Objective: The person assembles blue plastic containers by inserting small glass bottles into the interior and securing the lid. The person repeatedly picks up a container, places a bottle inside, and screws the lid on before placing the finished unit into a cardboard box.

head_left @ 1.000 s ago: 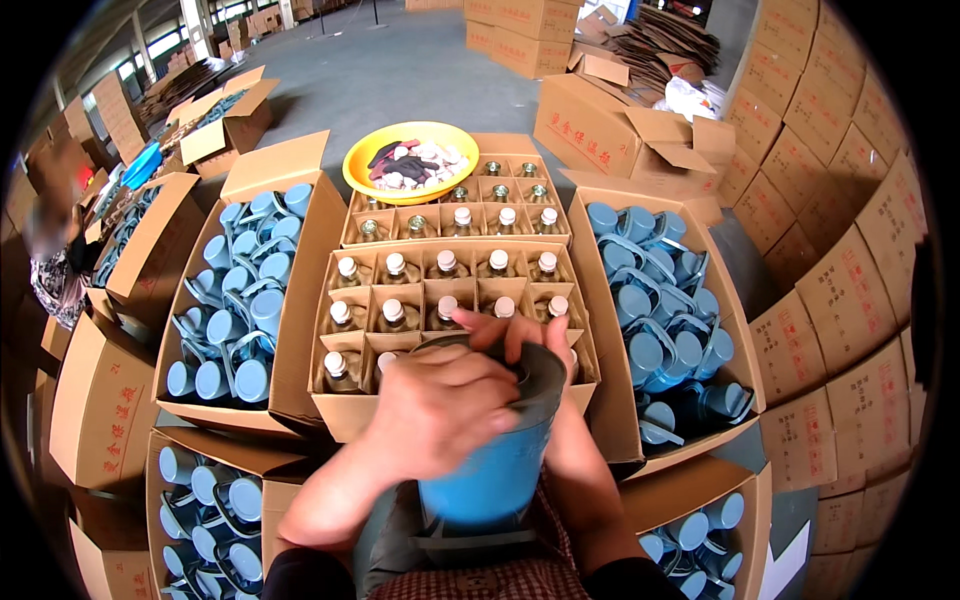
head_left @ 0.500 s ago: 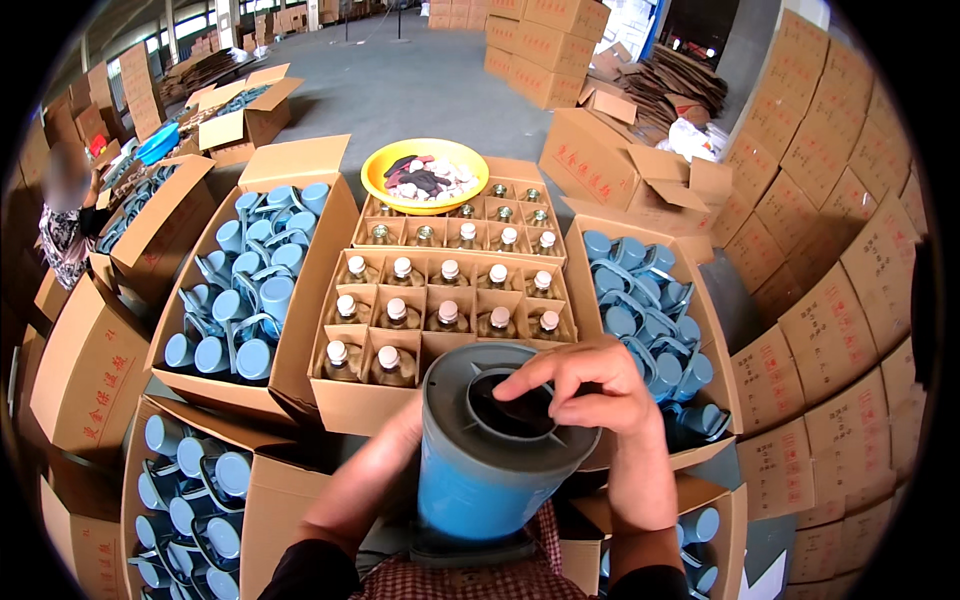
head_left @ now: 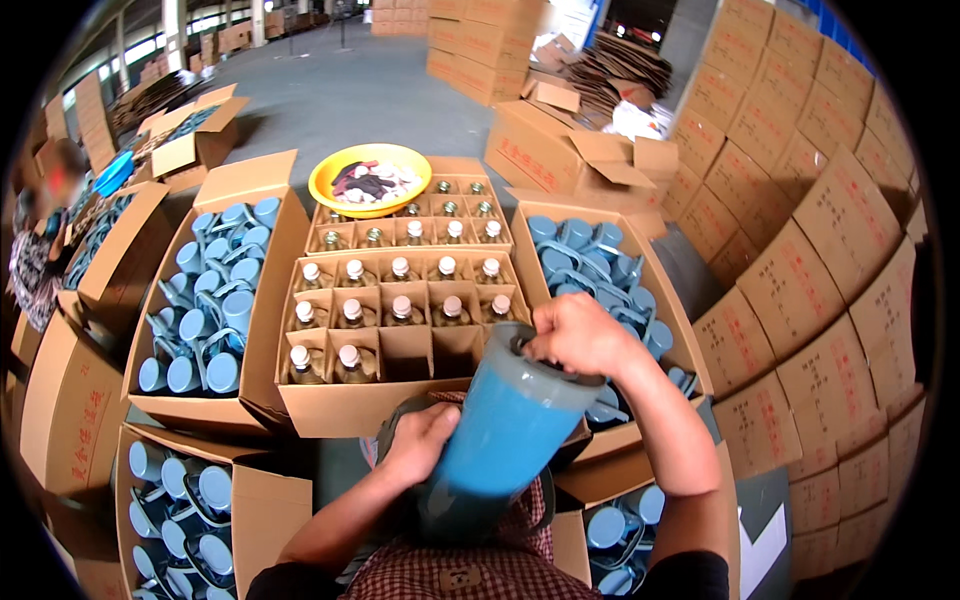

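Note:
A blue thermos flask casing [head_left: 510,430] with a grey collar at the top and a dark base stands tilted before my checked apron, its top leaning right. My left hand [head_left: 425,440] is closed at its left side, by a dark handle; the fingertips are partly hidden. My right hand [head_left: 585,335] is closed at the top opening, its fingers bent down into the mouth; what they grip there is hidden. Just beyond, a divided carton [head_left: 370,405] holds glass bottles [head_left: 400,310] with white caps, and two of its front compartments show no bottle.
A yellow basin [head_left: 325,200] of dark and pale pieces rests on the farther bottle carton. Cartons of blue cup-shaped parts [head_left: 222,370] flank the bottles and stand low on both sides. Stacked cartons [head_left: 790,310] line the right. A person [head_left: 35,265] is at the far left.
The flask casing has tipped, its top now leaning right, showing more of its blue side. My right hand has turned and closed at the mouth. My left hand has come into clear view.

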The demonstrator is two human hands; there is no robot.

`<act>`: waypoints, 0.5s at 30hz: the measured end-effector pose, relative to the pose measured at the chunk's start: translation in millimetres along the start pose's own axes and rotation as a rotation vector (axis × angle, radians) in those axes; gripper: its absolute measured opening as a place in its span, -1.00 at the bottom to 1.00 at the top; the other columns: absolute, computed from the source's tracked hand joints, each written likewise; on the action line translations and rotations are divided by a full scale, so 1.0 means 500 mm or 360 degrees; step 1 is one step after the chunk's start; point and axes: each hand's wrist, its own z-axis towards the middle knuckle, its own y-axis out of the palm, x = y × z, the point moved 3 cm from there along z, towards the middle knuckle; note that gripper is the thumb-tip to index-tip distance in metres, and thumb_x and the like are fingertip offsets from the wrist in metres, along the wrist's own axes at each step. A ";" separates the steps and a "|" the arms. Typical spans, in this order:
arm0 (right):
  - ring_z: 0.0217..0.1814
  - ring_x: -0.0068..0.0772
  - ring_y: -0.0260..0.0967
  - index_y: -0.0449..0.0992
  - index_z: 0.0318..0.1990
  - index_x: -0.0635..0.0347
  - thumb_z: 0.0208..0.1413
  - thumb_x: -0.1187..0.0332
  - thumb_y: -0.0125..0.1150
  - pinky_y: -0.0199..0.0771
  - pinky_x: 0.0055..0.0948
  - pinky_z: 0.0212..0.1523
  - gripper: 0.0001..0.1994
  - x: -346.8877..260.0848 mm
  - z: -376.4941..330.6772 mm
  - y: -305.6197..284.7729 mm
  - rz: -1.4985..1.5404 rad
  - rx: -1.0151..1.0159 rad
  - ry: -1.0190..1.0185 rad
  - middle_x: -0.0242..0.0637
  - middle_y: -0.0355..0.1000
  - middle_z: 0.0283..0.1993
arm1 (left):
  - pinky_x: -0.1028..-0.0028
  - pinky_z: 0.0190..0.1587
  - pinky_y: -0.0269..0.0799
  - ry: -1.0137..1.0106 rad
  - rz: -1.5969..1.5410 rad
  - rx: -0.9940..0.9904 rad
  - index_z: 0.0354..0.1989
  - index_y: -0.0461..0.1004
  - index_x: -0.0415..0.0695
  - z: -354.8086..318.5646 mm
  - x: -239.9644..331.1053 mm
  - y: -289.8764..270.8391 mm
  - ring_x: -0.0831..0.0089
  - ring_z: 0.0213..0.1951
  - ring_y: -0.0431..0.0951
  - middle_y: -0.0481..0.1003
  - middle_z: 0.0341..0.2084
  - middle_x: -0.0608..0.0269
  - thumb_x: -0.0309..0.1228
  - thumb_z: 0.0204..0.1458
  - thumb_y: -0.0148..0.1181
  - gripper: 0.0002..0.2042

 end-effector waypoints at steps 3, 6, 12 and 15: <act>-0.74 -0.55 0.32 0.37 -0.68 0.30 -0.14 0.49 0.27 0.28 -0.49 -0.72 -0.79 0.098 0.032 0.029 0.0059 -0.0086 0.0287 -0.27 0.39 -0.70 | 0.24 -0.07 0.43 0.0287 0.0474 0.0252 0.08 0.34 -0.18 -0.040 0.028 0.038 -0.03 -0.14 0.53 0.52 -0.26 -0.16 -0.14 0.10 0.07 -0.55; -0.72 -0.61 0.31 0.39 -0.61 0.24 -0.09 0.54 0.22 0.20 -0.58 -0.74 -0.85 0.156 0.012 0.047 0.0833 0.0211 0.0168 -0.33 0.44 -0.63 | 0.27 -0.06 0.44 0.0312 0.0421 0.0226 0.10 0.32 -0.20 -0.037 0.034 0.035 -0.02 -0.11 0.53 0.51 -0.23 -0.19 -0.21 0.07 0.15 -0.53; -0.04 -0.45 0.38 0.45 -0.24 0.30 0.14 0.44 0.12 0.33 -0.48 0.00 -0.88 0.259 -0.062 0.145 0.1476 0.1513 -0.0196 -0.28 0.47 -0.17 | 0.51 -0.22 0.39 -0.0042 -0.0290 0.0085 -0.10 0.44 -0.27 -0.033 -0.166 0.017 0.54 -0.34 0.47 0.51 -0.38 0.30 -0.37 0.09 0.12 -0.73; 0.29 -0.33 0.15 0.18 0.26 0.30 0.18 0.34 0.07 0.09 -0.35 0.30 -0.49 0.271 -0.142 0.317 0.1417 0.0966 -0.0177 -0.18 0.21 0.27 | 0.49 -0.24 0.39 -0.0233 -0.0922 0.0281 -0.17 0.45 -0.28 -0.025 -0.165 0.030 0.51 -0.36 0.46 0.50 -0.40 0.30 -0.37 0.10 0.10 -0.77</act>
